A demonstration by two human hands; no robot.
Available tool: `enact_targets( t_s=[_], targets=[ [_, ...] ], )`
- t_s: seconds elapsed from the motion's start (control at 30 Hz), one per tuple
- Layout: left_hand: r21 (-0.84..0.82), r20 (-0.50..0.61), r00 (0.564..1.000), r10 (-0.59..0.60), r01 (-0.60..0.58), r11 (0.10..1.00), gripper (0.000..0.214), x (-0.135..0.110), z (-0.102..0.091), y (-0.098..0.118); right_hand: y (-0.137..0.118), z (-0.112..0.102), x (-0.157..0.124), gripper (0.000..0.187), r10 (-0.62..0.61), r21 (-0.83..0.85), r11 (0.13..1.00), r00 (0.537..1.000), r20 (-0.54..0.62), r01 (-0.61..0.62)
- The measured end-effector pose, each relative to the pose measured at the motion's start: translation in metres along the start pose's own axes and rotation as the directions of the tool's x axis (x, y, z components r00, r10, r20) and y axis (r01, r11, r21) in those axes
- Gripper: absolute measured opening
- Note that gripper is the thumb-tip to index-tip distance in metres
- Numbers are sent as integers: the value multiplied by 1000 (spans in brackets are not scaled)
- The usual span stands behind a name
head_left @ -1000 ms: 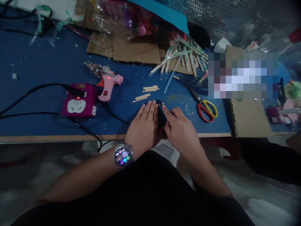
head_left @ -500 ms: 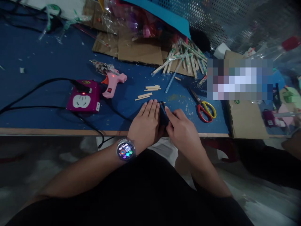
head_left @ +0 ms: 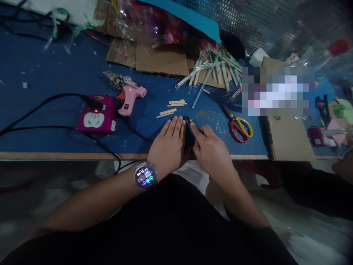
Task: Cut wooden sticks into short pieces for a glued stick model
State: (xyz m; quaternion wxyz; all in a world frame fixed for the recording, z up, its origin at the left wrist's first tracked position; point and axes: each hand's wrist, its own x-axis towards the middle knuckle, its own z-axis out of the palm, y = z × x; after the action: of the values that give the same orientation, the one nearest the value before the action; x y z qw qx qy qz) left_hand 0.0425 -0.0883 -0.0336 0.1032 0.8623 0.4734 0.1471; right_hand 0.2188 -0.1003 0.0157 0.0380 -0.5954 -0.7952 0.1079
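Note:
My left hand point(head_left: 167, 143) lies flat on the blue tabletop near its front edge, fingers stretched out side by side. What its palm covers is hidden. Right beside it, my right hand point(head_left: 212, 145) is closed with the index finger pointing forward along a slim dark knife-like tool point(head_left: 188, 119); most of this tool is hidden. A small pale stick end point(head_left: 191, 120) shows by the tool's tip. Just beyond my fingertips lie several short cut wooden sticks point(head_left: 177, 103) and two more pieces point(head_left: 167, 112).
A pink glue gun point(head_left: 130, 96) and a purple power socket box point(head_left: 97, 116) with black cables stand left. Scissors point(head_left: 237, 126) with red and yellow handles lie right, near cardboard point(head_left: 289, 141). Wrapped chopsticks point(head_left: 220, 70) and cardboard sheets point(head_left: 162, 60) are behind.
The whole view has shifted slightly, so everything sits a little further left. Both hands keep nearly the same pose, with the dark tool still between them.

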Motion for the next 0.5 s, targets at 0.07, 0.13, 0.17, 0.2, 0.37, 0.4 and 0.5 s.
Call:
enact_targets(
  t_s=[0.07,0.13,0.17,0.2,0.37,0.4,0.5],
  targets=[
    [13,5,1000,0,0,1000,82,0,0,0,0,0,-7,66,12,-1,1000,1000,3,-12],
    [12,10,1000,0,-1,1000,83,0,-1,-1,0,1,-11,65,14,1,1000,1000,1,-14],
    [6,11,1000,0,0,1000,83,0,-1,-1,0,1,-11,64,7,3,1000,1000,-3,-7],
    [-3,9,1000,-1,1,1000,83,-1,-1,-1,0,1,-11,64,-4,5,1000,1000,-6,4],
    [-33,-3,1000,-10,10,999,83,-2,-1,-1,3,-4,3,65,-46,-39,998,998,35,47],
    [-33,-8,1000,-12,12,999,83,-2,-1,-1,4,-5,6,65,-48,-46,998,998,43,50],
    [-26,-23,1000,-5,4,1000,84,-3,1,0,6,-5,13,65,-76,-32,996,997,25,77]
  ],
)
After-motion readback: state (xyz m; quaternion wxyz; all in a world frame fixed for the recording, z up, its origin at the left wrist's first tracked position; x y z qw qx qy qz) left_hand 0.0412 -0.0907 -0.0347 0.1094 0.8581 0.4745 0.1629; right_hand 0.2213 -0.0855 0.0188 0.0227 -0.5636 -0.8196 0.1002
